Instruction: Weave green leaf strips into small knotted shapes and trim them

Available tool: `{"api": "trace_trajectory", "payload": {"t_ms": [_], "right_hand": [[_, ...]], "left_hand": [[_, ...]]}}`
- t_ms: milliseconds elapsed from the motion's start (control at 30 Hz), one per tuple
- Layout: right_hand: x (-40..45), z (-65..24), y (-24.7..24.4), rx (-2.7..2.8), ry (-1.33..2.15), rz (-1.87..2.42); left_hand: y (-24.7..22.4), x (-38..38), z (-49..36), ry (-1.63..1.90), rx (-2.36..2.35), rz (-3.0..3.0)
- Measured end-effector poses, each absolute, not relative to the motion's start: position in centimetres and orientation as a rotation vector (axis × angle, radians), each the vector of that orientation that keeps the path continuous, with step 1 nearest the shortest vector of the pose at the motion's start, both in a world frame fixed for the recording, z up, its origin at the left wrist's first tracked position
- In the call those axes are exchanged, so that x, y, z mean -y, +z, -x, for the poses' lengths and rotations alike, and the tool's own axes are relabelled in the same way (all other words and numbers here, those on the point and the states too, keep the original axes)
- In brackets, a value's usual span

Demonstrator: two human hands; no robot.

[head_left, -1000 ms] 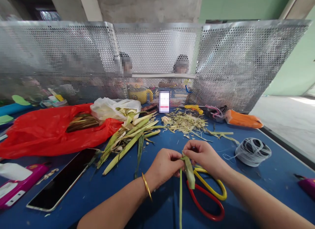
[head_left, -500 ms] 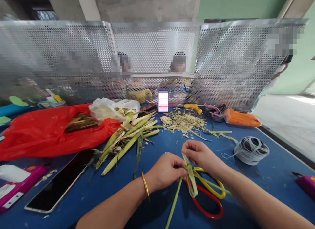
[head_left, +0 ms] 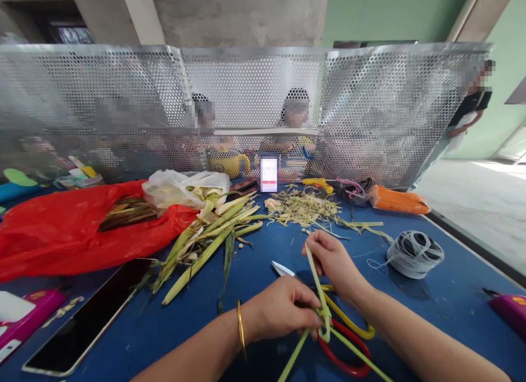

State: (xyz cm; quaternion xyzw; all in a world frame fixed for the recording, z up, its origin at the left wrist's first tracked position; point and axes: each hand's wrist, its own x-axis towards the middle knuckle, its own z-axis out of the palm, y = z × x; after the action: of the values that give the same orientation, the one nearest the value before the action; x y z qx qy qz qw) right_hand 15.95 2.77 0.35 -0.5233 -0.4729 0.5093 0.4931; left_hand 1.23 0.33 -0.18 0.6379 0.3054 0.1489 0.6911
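Note:
My left hand point(head_left: 287, 308), with a gold bangle at the wrist, pinches a folded green leaf strip point(head_left: 325, 313) at its knot. Higher up and to the right, my right hand point(head_left: 326, 256) grips the upper end of the same strip, which is stretched between the two hands. Two long strip ends hang toward the near edge, one on each side. Beneath the hands lie scissors point(head_left: 349, 365) with one red and one yellow handle; their blade tip shows just above my left hand.
Husk leaves point(head_left: 205, 261), a red bag point(head_left: 82, 217) and a phone point(head_left: 86, 321) lie left. Scraps point(head_left: 308, 206) sit ahead. A twine ball point(head_left: 415, 256) and orange packet point(head_left: 398, 200) are right. A perforated metal screen point(head_left: 255, 75) stands behind, with people beyond it.
My left hand has moved slightly down with the knot, away from my right hand, and the strip between them has lengthened. The scissor tip has come into view. The camera view has shifted a little.

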Motion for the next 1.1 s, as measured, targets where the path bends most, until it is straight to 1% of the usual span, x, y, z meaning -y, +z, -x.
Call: {"api": "trace_trajectory", "payload": {"t_ms": [167,367,533,700,833,967,1100], "right_hand": [[-4.4,-18.0,0.8,0.747,1.327,1.239],[-5.5,-19.4,0.7,0.586,1.288,1.234],[-5.3,-19.5,0.9,0.6,1.264,1.153],[-4.9,-19.1,0.8,0.633,1.265,1.102],[-4.7,-18.7,0.5,0.69,1.261,1.057],[-4.7,-18.3,0.3,0.722,1.22,0.999],[-4.7,-18.3,0.3,0.829,1.249,1.093]], "left_hand": [[-0.2,-0.9,-1.1,0.382,-0.713,-1.299],[0.2,-0.9,-1.3,0.467,-0.706,-1.202],[0.8,-0.7,-1.2,0.497,-0.752,-1.013],[1.0,-0.8,-1.1,0.487,-0.697,-0.841],[0.7,-0.6,-1.4,0.557,-0.779,-0.915],[0.9,-0.1,-1.7,0.545,-0.804,-1.034],[1.8,-0.8,-1.0,0.666,-0.863,-0.94]]}}
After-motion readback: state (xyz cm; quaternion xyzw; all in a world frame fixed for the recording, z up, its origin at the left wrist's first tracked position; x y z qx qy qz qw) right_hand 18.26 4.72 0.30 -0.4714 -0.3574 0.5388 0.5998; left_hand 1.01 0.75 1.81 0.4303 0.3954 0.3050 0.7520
